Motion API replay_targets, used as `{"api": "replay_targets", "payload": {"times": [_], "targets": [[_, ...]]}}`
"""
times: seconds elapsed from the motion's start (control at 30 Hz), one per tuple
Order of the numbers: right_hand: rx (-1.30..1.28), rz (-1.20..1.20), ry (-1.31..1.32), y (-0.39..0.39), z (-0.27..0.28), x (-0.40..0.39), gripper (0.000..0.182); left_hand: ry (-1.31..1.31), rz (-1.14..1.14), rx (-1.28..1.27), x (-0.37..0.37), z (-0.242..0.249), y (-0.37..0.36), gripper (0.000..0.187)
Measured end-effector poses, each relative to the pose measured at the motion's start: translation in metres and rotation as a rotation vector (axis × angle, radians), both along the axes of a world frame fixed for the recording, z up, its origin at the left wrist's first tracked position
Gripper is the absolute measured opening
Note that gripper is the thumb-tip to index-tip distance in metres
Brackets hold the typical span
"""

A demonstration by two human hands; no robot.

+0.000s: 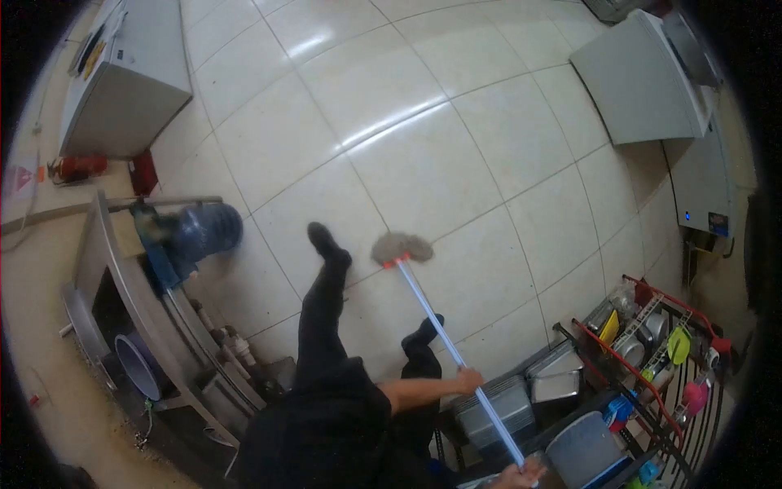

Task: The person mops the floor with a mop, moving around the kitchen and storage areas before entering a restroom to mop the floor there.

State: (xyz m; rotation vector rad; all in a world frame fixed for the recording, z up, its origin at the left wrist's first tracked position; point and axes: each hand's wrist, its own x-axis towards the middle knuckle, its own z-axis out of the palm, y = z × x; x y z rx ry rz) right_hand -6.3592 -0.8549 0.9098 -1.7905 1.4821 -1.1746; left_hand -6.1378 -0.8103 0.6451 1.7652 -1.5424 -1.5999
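At the bottom edge, right of centre, one hand (521, 473) is wrapped around the top end of the mop (444, 330) handle; I take it for the right, though the fisheye view makes the sides hard to read. A little higher, the left hand (467, 380) is clamped on the same thin, pale-blue shaft, its bare forearm coming out of a dark sleeve. The shaft is straight and smooth, running up-left to an orange collar and a flat, shaggy grey mop head lying on the floor (423, 155) at mid-frame, just right of a dark shoe (324, 241).

To the lower right stands a wire rack (652, 359) with red rails, holding square metal trays, a round grey tub and small bright plastic utensils. At the left, a steel sink frame (122, 277) rises, with a rounded blue water jug (208, 230) beside it. The floor is large, glossy cream tiles with thin grout lines. Boxy white appliances sit in the upper left (130, 73) and upper right (643, 81) corners.
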Motion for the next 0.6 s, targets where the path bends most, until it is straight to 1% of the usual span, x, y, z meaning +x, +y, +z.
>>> {"api": "replay_targets", "payload": {"times": [0.03, 0.07, 0.1, 0.13, 0.17, 0.2, 0.23, 0.27, 0.3, 0.33, 0.37, 0.4, 0.43, 0.47, 0.5, 0.53, 0.57, 0.6], "targets": [[0.251, -0.221, -0.648, 0.006, -0.026, 0.056, 0.035, -0.048, 0.031, -0.036, 0.037, -0.021, 0.019, 0.017], [0.260, -0.040, -0.416, 0.012, -0.059, 0.083, 0.036, -0.128, 0.193, -0.217, 0.066, -0.072, 0.044, 0.016], [0.456, 0.012, -0.894, 0.019, -0.084, 0.131, 0.037, -0.184, 0.173, -0.132, 0.126, -0.101, 0.058, 0.019], [0.307, -0.025, -0.367, 0.041, -0.094, 0.249, 0.036, -0.151, 0.487, -0.171, 0.181, -0.147, 0.086, 0.024], [0.385, 0.003, -0.539, 0.058, -0.128, 0.313, 0.032, -0.238, 0.408, -0.215, 0.268, -0.166, 0.111, 0.027], [0.463, 0.016, -0.710, 0.075, -0.162, 0.377, 0.029, -0.401, 0.368, -0.129, 0.356, -0.164, 0.129, 0.035], [0.560, 0.079, -0.828, 0.096, -0.200, 0.441, 0.022, -0.331, 0.490, -0.144, 0.445, -0.153, 0.149, 0.031], [0.482, 0.381, -0.616, 0.116, -0.240, 0.506, 0.012, -0.332, 0.511, -0.086, 0.524, -0.119, 0.166, 0.027], [0.743, 0.183, -0.635, 0.142, -0.275, 0.562, 0.011, -0.381, 0.751, -0.163, 0.562, -0.226, 0.193, 0.034], [0.567, 0.211, -0.521, 0.170, -0.280, 0.639, 0.017, -0.663, 0.580, 0.108, 0.629, -0.151, 0.204, 0.029], [0.853, 0.070, -0.859, 0.187, -0.270, 0.688, 0.014, -0.774, 0.646, 0.117, 0.671, -0.172, 0.224, 0.025], [0.858, 0.076, -0.841, 0.197, -0.275, 0.697, 0.014, -0.797, 0.607, 0.163, 0.700, -0.151, 0.233, 0.022], [0.907, 0.164, -0.882, 0.203, -0.282, 0.697, 0.021, -0.880, 0.591, 0.120, 0.705, -0.157, 0.241, 0.023], [0.957, 0.247, -0.927, 0.208, -0.283, 0.691, 0.029, -0.872, 0.595, 0.125, 0.689, -0.162, 0.240, 0.023], [0.875, 0.187, -0.789, 0.203, -0.290, 0.658, 0.030, -0.844, 0.537, 0.143, 0.659, -0.161, 0.232, 0.022], [0.860, 0.133, -0.703, 0.189, -0.282, 0.612, 0.028, -0.818, 0.482, 0.158, 0.619, -0.167, 0.220, 0.022], [0.837, 0.088, -0.622, 0.168, -0.268, 0.558, 0.027, -0.941, 0.508, 0.084, 0.549, -0.193, 0.203, 0.021], [0.902, 0.135, -0.900, 0.142, -0.248, 0.491, 0.024, -0.924, 0.486, 0.056, 0.477, -0.198, 0.179, 0.020]]}}
